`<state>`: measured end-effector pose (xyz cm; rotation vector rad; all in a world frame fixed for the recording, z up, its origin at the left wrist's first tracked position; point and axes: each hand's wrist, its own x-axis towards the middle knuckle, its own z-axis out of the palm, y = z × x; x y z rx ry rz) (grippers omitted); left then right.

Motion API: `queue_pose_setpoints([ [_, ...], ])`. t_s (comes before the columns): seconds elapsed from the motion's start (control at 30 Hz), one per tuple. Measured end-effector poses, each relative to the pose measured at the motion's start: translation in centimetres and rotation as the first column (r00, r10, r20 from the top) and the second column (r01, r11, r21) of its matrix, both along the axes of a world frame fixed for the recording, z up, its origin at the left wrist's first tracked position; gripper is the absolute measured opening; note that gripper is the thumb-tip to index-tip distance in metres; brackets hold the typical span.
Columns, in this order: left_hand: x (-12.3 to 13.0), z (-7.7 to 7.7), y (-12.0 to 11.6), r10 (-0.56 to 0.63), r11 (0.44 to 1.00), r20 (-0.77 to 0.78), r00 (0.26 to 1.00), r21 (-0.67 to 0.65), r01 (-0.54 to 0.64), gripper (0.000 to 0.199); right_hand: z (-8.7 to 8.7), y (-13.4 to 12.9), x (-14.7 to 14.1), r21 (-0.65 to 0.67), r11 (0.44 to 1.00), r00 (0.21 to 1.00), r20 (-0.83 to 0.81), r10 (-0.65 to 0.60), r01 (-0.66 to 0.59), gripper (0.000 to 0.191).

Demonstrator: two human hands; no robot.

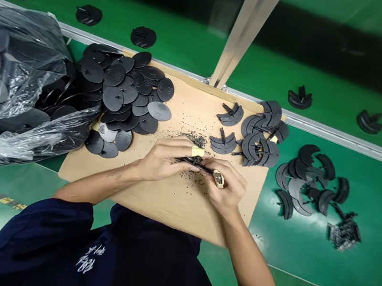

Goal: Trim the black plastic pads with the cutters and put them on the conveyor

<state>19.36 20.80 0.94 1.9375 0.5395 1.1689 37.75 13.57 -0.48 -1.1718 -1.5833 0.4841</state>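
My left hand (164, 159) and my right hand (228, 187) meet over a cardboard sheet (153, 200). Between them they grip a thin black plastic part (203, 166), seen nearly edge-on. Yellow tape (197, 152) wraps a finger of my left hand. At my right fingers is a small gold-coloured piece (218, 179); whether it is tape or a tool I cannot tell. Beneath and beyond the hands lie tiny black pieces (196, 138), scattered on the cardboard. Curved black parts with stems (223, 141) rest just beyond my right hand.
Black oval discs (126, 89) are heaped at the left, beside a clear plastic bag (11, 90) of more discs. Stacked curved parts (263, 135) lie at the right, with loose curved pieces (302, 185) and small black clips (345, 233) beyond. A metal post (247, 31) rises behind.
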Motion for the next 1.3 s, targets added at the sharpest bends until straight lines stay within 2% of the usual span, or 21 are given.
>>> queue_pose_setpoints([
  [0.3,-0.1,0.1,-0.1,0.029,1.0,-0.001,1.0,-0.004,-0.029,0.024,-0.1,0.1,-0.1,0.029,0.999,1.0,0.009,0.015,-0.016,0.022],
  [0.53,-0.4,0.2,0.0,0.04,0.998,-0.011,0.999,0.049,-0.04,0.023,-0.1,0.1,-0.1,0.012,0.999,0.999,0.016,0.036,-0.036,0.016],
  [0.63,-0.3,0.1,0.1,0.006,1.0,-0.033,0.999,-0.001,-0.006,0.024,0.0,0.1,-0.1,0.018,0.999,0.998,-0.027,0.048,-0.048,0.015],
  [0.77,-0.3,0.0,0.2,-0.082,0.988,0.013,0.997,-0.128,0.083,0.041,0.2,0.1,0.0,0.005,0.999,0.995,-0.096,0.04,-0.04,0.011],
  [0.9,-0.8,0.4,0.5,-0.257,0.897,0.095,0.962,-0.347,0.275,0.053,0.8,0.2,0.1,-0.08,0.993,0.986,-0.154,0.072,-0.085,0.004],
  [1.0,-1.0,0.5,0.7,-0.296,0.826,0.121,0.948,-0.466,0.317,0.035,1.2,0.3,0.1,-0.16,0.976,0.976,-0.185,0.114,-0.144,0.014],
  [1.13,-0.8,0.2,0.6,-0.301,0.791,0.162,0.94,-0.508,0.341,0.027,1.5,0.3,0.1,-0.173,0.974,0.979,-0.168,0.117,-0.146,0.025],
  [1.3,-0.5,0.0,0.1,-0.291,0.834,0.166,0.942,-0.438,0.335,0.021,1.6,0.2,0.3,-0.076,0.986,0.977,-0.165,0.131,-0.145,0.025],
])
